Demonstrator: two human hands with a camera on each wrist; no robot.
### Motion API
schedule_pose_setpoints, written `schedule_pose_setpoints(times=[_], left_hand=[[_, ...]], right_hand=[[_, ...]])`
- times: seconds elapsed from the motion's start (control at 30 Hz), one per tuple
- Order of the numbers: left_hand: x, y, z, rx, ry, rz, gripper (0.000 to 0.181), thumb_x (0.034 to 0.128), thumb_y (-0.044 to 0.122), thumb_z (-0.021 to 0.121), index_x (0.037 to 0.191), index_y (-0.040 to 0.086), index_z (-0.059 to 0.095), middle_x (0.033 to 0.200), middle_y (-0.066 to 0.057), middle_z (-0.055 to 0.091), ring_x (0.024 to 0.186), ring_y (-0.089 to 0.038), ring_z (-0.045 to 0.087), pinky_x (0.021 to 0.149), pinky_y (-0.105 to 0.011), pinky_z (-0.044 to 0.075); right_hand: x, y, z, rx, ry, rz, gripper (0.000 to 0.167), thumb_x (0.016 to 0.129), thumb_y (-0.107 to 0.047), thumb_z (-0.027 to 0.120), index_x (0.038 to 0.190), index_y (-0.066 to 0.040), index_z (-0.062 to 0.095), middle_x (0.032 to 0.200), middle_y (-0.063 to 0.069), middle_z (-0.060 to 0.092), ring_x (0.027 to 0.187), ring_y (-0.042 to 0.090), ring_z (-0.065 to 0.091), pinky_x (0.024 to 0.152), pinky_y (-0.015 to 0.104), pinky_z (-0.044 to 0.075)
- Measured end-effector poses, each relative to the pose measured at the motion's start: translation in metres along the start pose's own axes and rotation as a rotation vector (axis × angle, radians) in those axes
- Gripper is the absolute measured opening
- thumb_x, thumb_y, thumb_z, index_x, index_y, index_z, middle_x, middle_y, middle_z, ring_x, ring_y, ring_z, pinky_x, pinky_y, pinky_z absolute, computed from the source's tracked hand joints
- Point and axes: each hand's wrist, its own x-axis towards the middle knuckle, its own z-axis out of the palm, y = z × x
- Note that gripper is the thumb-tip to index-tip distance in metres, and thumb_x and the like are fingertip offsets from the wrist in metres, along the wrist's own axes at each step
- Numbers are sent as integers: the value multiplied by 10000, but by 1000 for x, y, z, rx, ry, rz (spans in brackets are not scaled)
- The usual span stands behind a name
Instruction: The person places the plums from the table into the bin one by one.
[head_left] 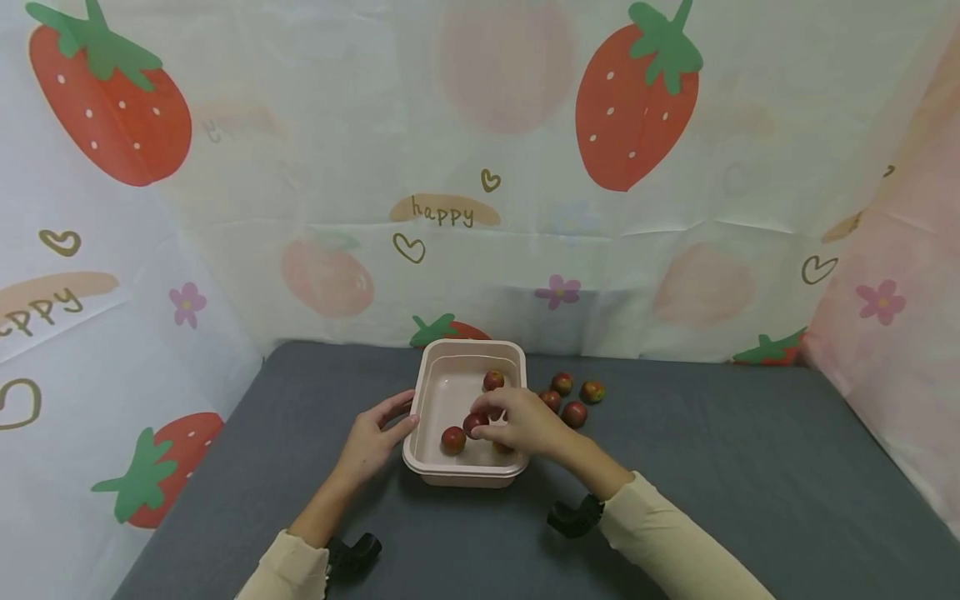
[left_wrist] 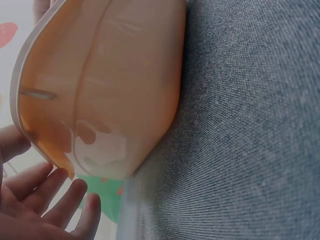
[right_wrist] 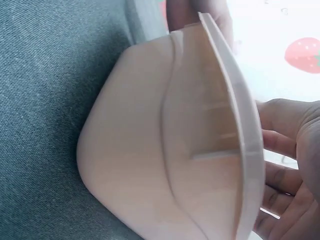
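A pale pink rectangular box (head_left: 431,417) stands on the table, holding several small round red fruits that look like plums. My left hand (head_left: 367,446) touches the box's left rim; its fingers (left_wrist: 57,195) lie extended along the outside of the rim in the left wrist view. Over the box's right side reaches my right hand (head_left: 525,421), curled thumb and fingers pinching a dark red fruit (head_left: 475,426) inside. Near it lie another red fruit (head_left: 453,440) and one farther back (head_left: 493,381). The right wrist view shows the right hand (right_wrist: 290,180) above the rim, its fruit hidden by the wall.
Right of the box, several loose fruits (head_left: 574,414) lie on the dark grey tabletop (head_left: 697,467), one of them greenish red (head_left: 592,392). Behind the table hangs a white cloth (head_left: 360,167) printed with strawberries. A dark wrist mount (head_left: 576,517) sits under each forearm.
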Motion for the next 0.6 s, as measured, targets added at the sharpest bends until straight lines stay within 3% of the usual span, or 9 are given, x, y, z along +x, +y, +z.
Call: schedule_pose_setpoints(times=[0.27, 0.6], left_hand=[[1, 0, 0, 3, -3, 2, 464, 955, 185, 623, 1393, 73, 521, 1397, -181, 556, 1354, -351, 475, 1080, -537, 406], [1, -2, 0, 6, -4, 9, 462, 954, 189, 625, 1390, 74, 524, 1395, -181, 559, 1351, -351, 479, 1081, -541, 403]], right_hand=[[2, 1, 5, -38, -20, -13, 219, 865, -234, 742, 1032, -95, 717, 873, -1, 691, 815, 206, 639, 707, 199, 488], [3, -1, 8, -91, -51, 10, 224, 859, -243, 747, 1032, -104, 715, 876, 2, 693, 813, 179, 638, 691, 208, 478]])
